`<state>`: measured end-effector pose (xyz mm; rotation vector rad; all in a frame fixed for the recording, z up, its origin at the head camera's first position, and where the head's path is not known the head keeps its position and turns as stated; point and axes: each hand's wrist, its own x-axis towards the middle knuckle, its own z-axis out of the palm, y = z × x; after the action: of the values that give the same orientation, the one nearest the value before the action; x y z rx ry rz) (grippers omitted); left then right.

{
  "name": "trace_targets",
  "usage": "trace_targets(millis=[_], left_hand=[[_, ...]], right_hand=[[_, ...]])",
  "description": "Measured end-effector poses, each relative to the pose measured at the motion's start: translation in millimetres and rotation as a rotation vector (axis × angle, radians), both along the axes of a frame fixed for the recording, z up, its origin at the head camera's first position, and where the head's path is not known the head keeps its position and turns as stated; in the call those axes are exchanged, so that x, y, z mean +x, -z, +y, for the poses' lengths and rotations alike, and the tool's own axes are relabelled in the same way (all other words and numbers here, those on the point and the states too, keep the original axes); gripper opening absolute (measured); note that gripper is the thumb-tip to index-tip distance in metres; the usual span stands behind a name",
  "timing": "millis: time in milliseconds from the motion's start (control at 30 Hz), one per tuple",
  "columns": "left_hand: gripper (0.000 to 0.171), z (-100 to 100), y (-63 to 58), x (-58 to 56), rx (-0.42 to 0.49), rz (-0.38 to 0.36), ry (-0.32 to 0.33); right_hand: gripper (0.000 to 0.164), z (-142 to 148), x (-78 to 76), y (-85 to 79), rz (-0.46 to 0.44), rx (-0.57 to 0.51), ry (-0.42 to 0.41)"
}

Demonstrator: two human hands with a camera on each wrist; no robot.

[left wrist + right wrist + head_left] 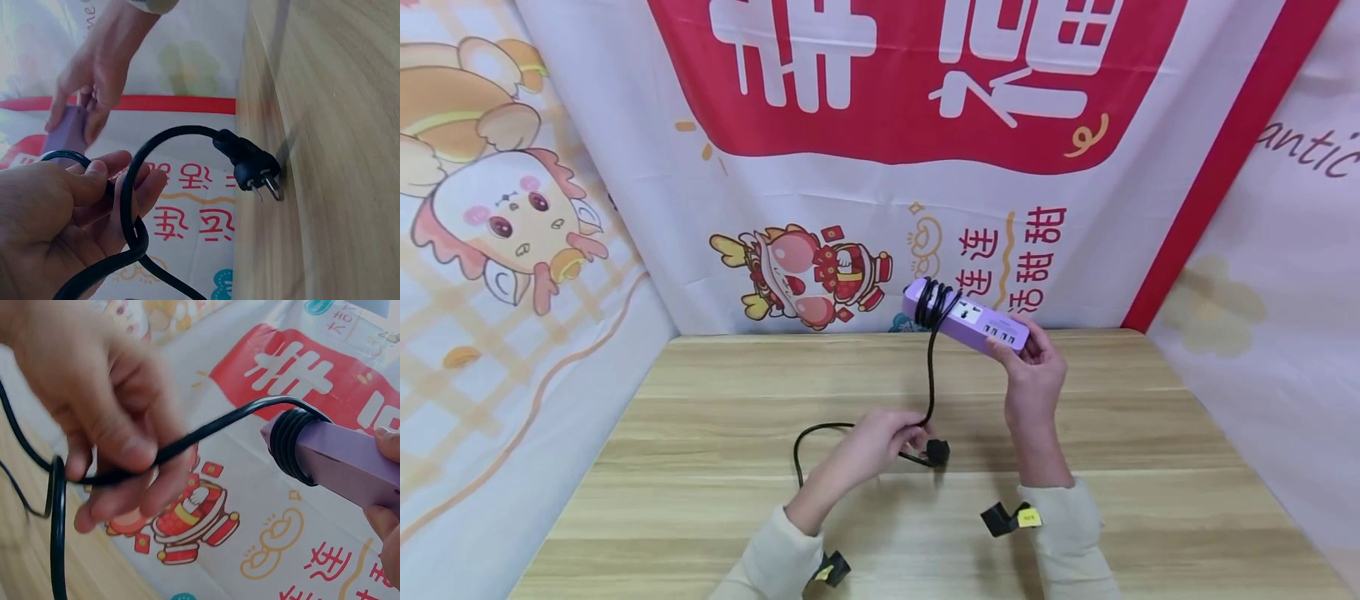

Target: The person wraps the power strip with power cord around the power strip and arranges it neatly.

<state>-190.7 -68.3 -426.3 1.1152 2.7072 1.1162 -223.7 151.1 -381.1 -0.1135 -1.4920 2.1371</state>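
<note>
A purple power strip point(973, 321) with white sockets is held up above the table's far edge. My right hand point(1034, 367) grips its near right end between thumb and fingers. Several turns of black cord point(290, 447) are wound round the strip's other end. From there the cord runs down to my left hand point(880, 446), which pinches it between thumb and fingers, as the right wrist view also shows. Past the left hand the cord loops, and its two-pin plug point(256, 165) hangs free beside that hand, pins bare.
Below lies a wood-grain table point(700, 517). A printed cloth point(820, 192) with red lettering hangs behind it, with more printed cloth point(535, 400) at both sides. Black tags point(997, 519) dangle at the sleeves.
</note>
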Motion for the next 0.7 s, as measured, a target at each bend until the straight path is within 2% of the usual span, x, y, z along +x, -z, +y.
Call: trace_targets(millis=[167,367,533,700], left_hand=[[0.018,-6.8,8.7,-13.7,0.06,-0.061,-0.017],[0.02,-17.4,9.1,-22.0,0.091,-0.124,-0.054],[0.019,-27.4,7.8,-29.0,0.185,-0.187,-0.114],[0.019,-38.0,4.2,-33.4,0.263,-0.214,-0.199]], right_hand=[[0.045,0.1,4.5,-7.7,0.037,-0.112,-0.101],[0.04,-1.1,10.1,-14.8,0.048,-0.137,-0.177],[0.035,-0.8,15.1,-19.3,0.06,-0.181,-0.237],[0.033,-1.4,19.5,-21.8,0.125,-0.248,-0.332]])
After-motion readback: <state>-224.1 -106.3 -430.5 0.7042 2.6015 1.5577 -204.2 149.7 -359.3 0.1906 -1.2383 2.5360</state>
